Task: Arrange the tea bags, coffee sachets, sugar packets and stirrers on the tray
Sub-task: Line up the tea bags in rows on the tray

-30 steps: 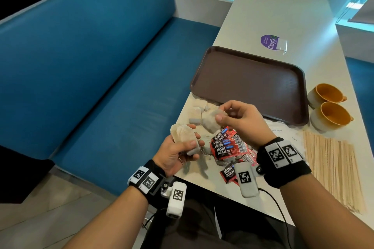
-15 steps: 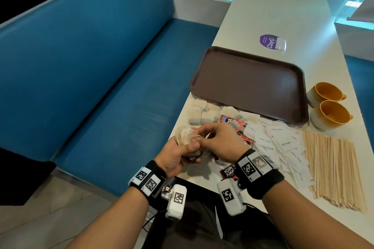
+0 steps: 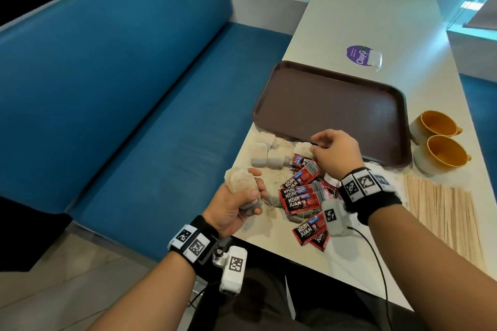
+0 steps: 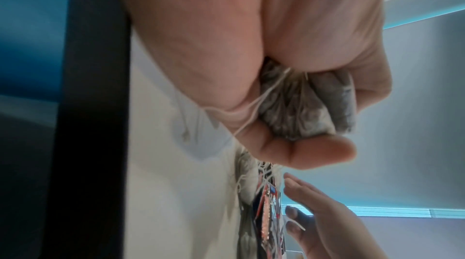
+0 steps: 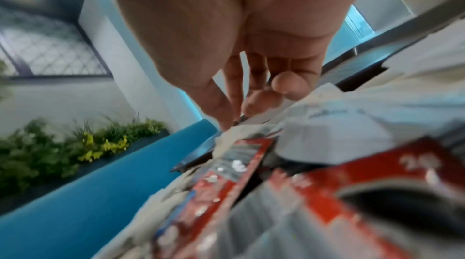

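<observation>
Your left hand curls its fingers tight round a bunch of beige paper tea bags at the bench edge. Your right hand hovers loosely curled over loose tea bags beside the brown plastic tray; whether it pinches anything, I cannot tell.

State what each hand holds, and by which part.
Left hand grips a bunch of tea bags around their middles. Right hand reaches over the pile; whether it holds anything cannot be told.

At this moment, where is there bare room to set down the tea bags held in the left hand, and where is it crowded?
Free: the whole brown plastic tray, and the white table beyond it past the purple sticker. Crowded: the near strip between the tray's front rim and the table edge, filled with loose tea bags, red coffee sachets and wooden stirrers; two orange-lined cups block the tray's right.
</observation>
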A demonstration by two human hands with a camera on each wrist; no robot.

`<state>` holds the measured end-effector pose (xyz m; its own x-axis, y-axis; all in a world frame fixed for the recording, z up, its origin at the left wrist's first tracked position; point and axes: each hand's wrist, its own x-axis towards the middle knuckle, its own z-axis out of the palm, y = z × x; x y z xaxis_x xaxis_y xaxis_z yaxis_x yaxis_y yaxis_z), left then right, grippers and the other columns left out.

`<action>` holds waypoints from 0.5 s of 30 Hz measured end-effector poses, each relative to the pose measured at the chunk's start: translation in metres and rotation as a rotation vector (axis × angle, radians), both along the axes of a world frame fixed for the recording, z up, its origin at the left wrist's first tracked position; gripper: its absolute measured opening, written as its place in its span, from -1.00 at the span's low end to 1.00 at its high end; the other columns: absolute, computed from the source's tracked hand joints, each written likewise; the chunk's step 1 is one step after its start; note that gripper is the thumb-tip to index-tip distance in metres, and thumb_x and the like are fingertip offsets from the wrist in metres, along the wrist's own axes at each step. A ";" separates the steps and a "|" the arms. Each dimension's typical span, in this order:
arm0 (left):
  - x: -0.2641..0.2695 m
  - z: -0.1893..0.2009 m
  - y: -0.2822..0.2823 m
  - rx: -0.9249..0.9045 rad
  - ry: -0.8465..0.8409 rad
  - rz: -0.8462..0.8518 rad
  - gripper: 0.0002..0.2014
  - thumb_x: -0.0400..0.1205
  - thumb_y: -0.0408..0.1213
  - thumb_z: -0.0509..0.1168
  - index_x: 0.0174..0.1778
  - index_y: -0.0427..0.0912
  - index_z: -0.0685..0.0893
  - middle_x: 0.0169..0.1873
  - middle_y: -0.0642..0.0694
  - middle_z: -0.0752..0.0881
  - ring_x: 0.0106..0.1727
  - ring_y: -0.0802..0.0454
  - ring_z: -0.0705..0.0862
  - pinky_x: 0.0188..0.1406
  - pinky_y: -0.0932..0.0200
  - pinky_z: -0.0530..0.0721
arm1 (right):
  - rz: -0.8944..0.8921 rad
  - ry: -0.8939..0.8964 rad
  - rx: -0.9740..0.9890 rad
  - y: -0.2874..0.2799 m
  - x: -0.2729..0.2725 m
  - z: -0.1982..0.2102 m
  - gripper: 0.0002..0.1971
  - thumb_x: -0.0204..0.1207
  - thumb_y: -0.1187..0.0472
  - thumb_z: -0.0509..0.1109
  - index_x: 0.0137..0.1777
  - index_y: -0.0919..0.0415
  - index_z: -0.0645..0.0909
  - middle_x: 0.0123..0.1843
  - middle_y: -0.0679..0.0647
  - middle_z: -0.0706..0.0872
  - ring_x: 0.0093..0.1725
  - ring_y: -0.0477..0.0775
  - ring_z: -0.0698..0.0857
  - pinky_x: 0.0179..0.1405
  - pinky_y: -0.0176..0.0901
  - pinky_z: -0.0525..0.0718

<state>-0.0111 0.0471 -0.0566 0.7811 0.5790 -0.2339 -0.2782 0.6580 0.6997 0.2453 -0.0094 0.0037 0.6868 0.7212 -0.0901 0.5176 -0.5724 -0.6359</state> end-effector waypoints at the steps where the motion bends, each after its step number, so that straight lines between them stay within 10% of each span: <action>1: 0.000 0.001 0.000 0.001 -0.006 -0.004 -0.49 0.36 -0.37 0.53 0.24 -0.17 0.60 -0.11 -0.18 0.68 -0.14 -0.02 0.71 -0.46 0.15 0.65 | 0.029 -0.013 -0.082 0.003 0.004 -0.002 -0.88 0.54 0.09 0.53 0.04 -0.05 0.73 0.12 0.01 0.72 0.07 0.01 0.71 0.18 -0.04 0.70; 7: 0.001 0.004 -0.001 -0.004 -0.017 0.001 -0.35 0.27 -0.28 0.74 0.22 -0.18 0.61 -0.13 -0.17 0.70 -0.14 -0.02 0.71 -0.46 0.15 0.66 | 0.099 -0.099 -0.219 0.012 -0.002 -0.006 -0.81 0.52 -0.10 0.56 -0.04 -0.06 0.66 0.07 -0.04 0.55 0.03 0.04 0.64 0.03 -0.04 0.65; 15: 0.003 0.003 -0.001 -0.032 0.004 0.014 -0.40 0.26 -0.17 0.77 0.15 -0.20 0.68 -0.18 -0.18 0.70 -0.18 -0.04 0.67 -0.52 0.17 0.64 | 0.020 0.090 0.081 -0.009 0.002 0.014 -0.90 0.50 0.21 0.60 -0.18 0.05 0.74 -0.22 -0.09 0.79 -0.23 -0.15 0.73 -0.32 -0.41 0.54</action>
<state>-0.0084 0.0462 -0.0535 0.7718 0.5822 -0.2557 -0.2846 0.6758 0.6799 0.2472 -0.0185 0.0172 0.6637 0.7424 -0.0915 0.4673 -0.5071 -0.7242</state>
